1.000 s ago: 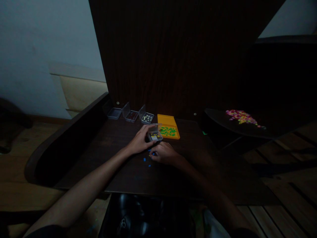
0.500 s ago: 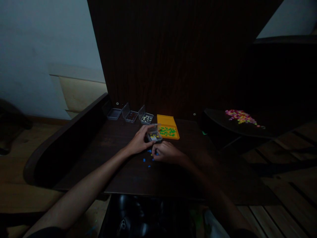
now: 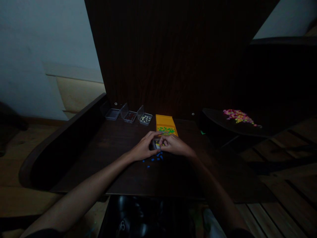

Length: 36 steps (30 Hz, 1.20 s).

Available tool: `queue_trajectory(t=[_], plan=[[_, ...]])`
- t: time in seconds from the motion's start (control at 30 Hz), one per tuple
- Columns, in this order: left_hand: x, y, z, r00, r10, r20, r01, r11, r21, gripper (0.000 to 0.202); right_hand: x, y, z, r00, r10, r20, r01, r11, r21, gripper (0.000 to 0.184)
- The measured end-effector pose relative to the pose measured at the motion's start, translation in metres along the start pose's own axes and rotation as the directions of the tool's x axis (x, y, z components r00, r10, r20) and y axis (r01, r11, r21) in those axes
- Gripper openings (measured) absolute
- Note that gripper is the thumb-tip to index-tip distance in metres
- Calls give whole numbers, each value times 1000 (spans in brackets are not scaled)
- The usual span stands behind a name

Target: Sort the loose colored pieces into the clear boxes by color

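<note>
The scene is dim. A small clear box (image 3: 156, 143) with yellow bits sits on the dark wooden table (image 3: 119, 165), mostly covered by both hands. My left hand (image 3: 144, 148) curls round its left side. My right hand (image 3: 174, 145) is closed over its right side, fingertips at the box's top. Several tiny blue pieces (image 3: 155, 159) lie loose on the table just below the hands. Behind the hands an orange tray (image 3: 164, 125) holds green pieces.
Three small clear boxes (image 3: 128, 115) stand open in a row at the table's back left. A dark round side table (image 3: 223, 124) on the right carries a heap of pink and yellow pieces (image 3: 237, 116). A tall dark panel rises behind the table.
My right hand rose from the blue pieces on the table to the clear box and closed over it. My left hand has stayed on the box.
</note>
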<state>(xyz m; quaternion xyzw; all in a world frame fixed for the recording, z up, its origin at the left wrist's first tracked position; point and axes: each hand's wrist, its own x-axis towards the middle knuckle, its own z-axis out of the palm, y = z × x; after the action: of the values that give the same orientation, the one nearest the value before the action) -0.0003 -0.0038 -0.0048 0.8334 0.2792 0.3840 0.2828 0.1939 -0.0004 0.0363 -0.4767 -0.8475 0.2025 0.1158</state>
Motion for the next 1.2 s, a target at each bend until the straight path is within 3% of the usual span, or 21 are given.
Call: queue_trajectory(t=[0.17, 0.37, 0.6, 0.83, 1.2], plan=[[0, 3, 5, 999, 24, 34, -23, 1000, -20, 64, 3, -1, 1, 996, -10, 84, 16, 997, -72, 11], [-1, 3, 5, 998, 34, 45, -33, 999, -25, 67, 4, -3, -2, 994, -14, 108, 16, 1000, -25, 13], [0, 5, 1, 1000, 13, 25, -12, 999, -29, 64, -2, 6, -11, 998, 8, 60, -12, 998, 63, 13], [0, 3, 0, 1000, 24, -4, -25, 999, -36, 65, -3, 7, -9, 997, -66, 39, 66, 998, 17, 13], [0, 0, 1, 1000, 24, -2, -24, 999, -33, 65, -2, 9, -7, 997, -74, 1, 74, 997, -34, 19]])
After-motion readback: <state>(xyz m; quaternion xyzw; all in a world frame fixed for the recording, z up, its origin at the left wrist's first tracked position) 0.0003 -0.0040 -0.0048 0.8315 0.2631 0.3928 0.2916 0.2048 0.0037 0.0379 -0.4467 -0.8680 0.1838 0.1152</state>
